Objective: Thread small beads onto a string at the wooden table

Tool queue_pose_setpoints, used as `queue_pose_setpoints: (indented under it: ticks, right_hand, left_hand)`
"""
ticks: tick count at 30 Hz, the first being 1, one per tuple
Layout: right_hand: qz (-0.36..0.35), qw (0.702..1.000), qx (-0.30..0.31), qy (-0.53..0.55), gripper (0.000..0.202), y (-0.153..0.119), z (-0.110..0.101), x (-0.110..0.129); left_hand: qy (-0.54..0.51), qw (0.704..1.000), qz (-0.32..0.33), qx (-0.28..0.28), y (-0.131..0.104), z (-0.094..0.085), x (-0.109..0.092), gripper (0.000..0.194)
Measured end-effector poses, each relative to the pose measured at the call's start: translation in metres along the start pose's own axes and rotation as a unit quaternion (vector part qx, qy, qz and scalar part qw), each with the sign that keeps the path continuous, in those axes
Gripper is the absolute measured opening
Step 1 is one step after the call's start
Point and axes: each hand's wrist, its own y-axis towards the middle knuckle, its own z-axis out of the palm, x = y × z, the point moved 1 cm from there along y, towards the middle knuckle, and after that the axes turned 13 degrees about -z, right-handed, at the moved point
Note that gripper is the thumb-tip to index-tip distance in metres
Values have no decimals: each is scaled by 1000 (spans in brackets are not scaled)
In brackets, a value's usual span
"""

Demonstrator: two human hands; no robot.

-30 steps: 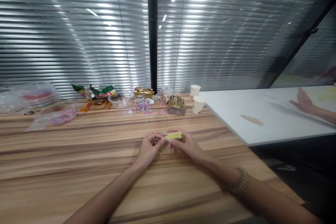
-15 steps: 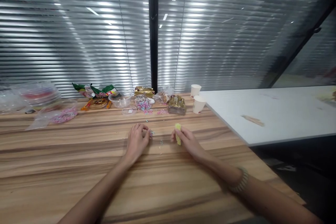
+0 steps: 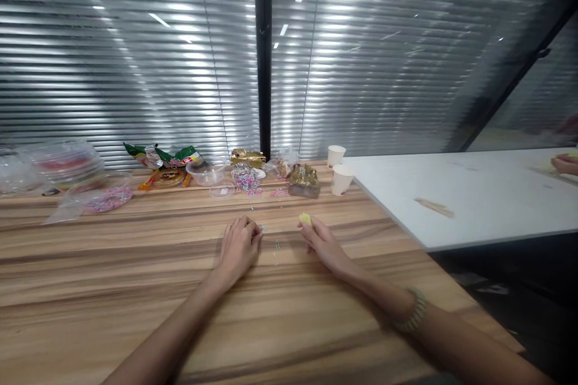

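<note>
My right hand (image 3: 321,240) rests on the wooden table (image 3: 135,289) with its fingers closed on a small yellow piece (image 3: 305,218), held end-on. My left hand (image 3: 239,245) lies on the table a little to the left, fingertips pinched at a small coloured paper clip (image 3: 261,228). Another loose clip (image 3: 277,245) lies between the two hands. Whether the left fingers hold the clip or only touch it is not clear.
At the back of the table lie a heap of coloured paper clips (image 3: 246,180), a clear bowl (image 3: 206,173), snack bags (image 3: 165,156), gold wrappers (image 3: 304,180), plastic lids (image 3: 67,162) and two paper cups (image 3: 341,179). A white table (image 3: 474,198) adjoins on the right; another person's hand (image 3: 564,163) rests there.
My hands have come apart from the middle. The left hand went forward-left to a clip; the right hand turned the yellow piece from lying flat to end-on.
</note>
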Motion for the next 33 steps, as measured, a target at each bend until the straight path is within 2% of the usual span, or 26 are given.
queue_pose_setpoints:
  ticks: [3,5,8,11,14,19,25,29,31,33]
  right_hand:
    - [-7,999,6,-39,32,-1,0,7]
    - [-25,998,18,-54,28,-2,0,10]
    - [-55,996,46,-58,27,-3,2,13]
    - [-78,992,80,-54,28,-4,4,15]
    - [-85,991,101,-29,25,-4,5,16]
    - [-75,991,103,-38,23,-4,5,17]
    - [-79,991,104,-26,24,-5,6,25]
    - [-63,993,93,-24,25,-6,6,24]
    - [-41,995,89,-10,23,-6,7,20]
    - [-12,997,75,11,22,-5,8,14]
  left_hand:
    - [-134,991,-21,-6,3,3,0,14]
    - [-245,968,-62,4,4,5,-3,19]
    - [-369,921,-110,63,1,9,-11,23]
    - [-435,884,-109,134,-5,13,-19,23]
    - [-453,869,-76,185,-11,16,-25,24]
    - [-425,877,-45,220,-15,16,-28,23]
    - [-412,884,-37,217,-16,17,-29,25]
    - [-420,885,-5,200,-18,11,-34,23]
    - [-439,876,8,199,-19,5,-37,21]
    - [-468,855,-5,225,-20,1,-39,20]
